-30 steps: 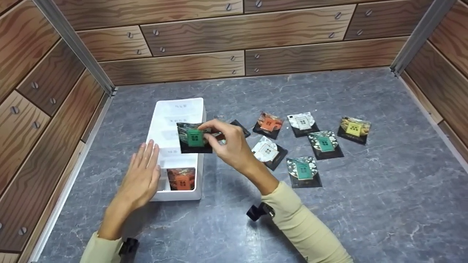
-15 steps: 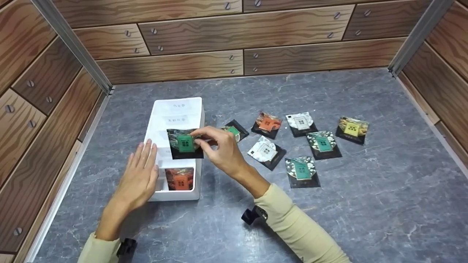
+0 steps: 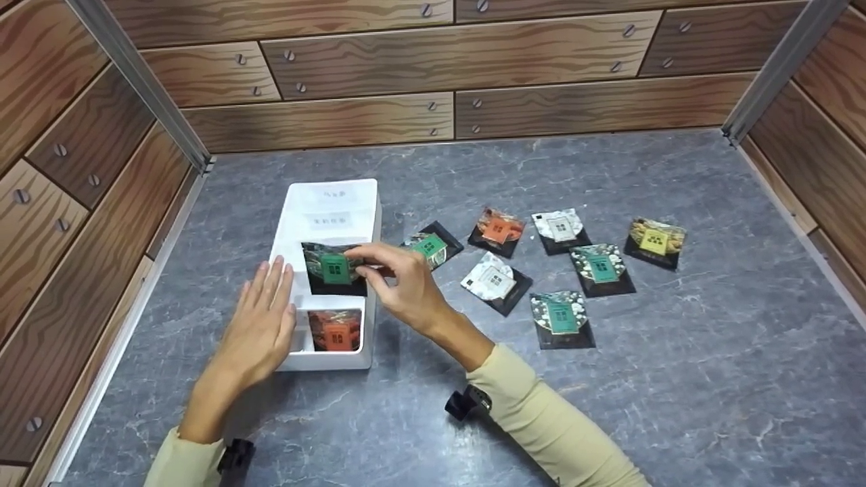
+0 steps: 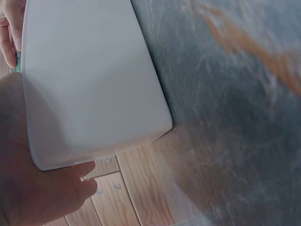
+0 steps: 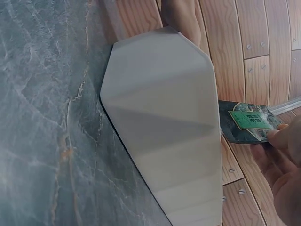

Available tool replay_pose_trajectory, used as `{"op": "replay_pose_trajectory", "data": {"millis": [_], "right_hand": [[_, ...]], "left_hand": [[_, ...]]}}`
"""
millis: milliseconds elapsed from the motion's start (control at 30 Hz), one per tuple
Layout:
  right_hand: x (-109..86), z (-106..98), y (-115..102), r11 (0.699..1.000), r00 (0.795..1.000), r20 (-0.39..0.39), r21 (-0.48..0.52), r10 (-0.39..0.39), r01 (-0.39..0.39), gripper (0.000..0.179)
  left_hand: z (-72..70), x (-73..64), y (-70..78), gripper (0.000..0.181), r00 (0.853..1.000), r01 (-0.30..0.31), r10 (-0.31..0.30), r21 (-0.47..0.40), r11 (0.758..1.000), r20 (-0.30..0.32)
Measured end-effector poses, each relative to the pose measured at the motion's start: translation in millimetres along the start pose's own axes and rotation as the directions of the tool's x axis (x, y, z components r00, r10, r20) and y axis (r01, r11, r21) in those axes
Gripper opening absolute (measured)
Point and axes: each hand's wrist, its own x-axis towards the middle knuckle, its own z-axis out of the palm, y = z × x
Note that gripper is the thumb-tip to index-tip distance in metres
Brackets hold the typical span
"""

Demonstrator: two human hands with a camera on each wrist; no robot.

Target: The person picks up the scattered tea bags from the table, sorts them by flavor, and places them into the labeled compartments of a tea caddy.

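Observation:
Between thumb and fingers, my right hand (image 3: 409, 287) pinches a black sachet with a green label (image 3: 333, 268). It is held above the middle compartments of a long white divided box (image 3: 371, 338). In the right wrist view the green-labelled sachet (image 5: 248, 121) hangs just past the box's rim, gripped at one edge. My left hand (image 3: 256, 328) rests on the box's left edge with straight fingers, its palm down. A red-labelled sachet (image 3: 336, 331) lies in the nearest compartment.
Right of the box, several sachets lie scattered on the grey marbled surface: a green one (image 3: 433, 246), an orange one (image 3: 497, 230), white ones (image 3: 492, 281), teal ones (image 3: 561, 316) and a yellow one (image 3: 654, 240). Wood-patterned walls (image 3: 352, 122) enclose the sides and back.
My right hand has moved left and slightly nearer with the green-labelled sachet, bringing it over the box. The left hand has stayed at the box's edge.

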Motion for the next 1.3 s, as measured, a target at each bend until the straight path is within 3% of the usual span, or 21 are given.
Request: {"op": "replay_pose_trajectory", "data": {"millis": [967, 1300], "right_hand": [[-10.3, 9.9, 5.2, 0.996, 0.983, 0.161, -0.037, 0.085, -0.08, 0.026], [-8.1, 6.9, 4.4, 0.992, 0.974, 0.187, -0.025, 0.127, -0.124, 0.021]], "left_hand": [[0.1, -0.3, 0.8, 0.06, 1.0, 0.007, -0.007, 0.007, 1.0, 0.008], [1.1, -0.7, -0.7, 0.059, 1.0, -0.013, 0.013, -0.007, 1.0, -0.022]]}}
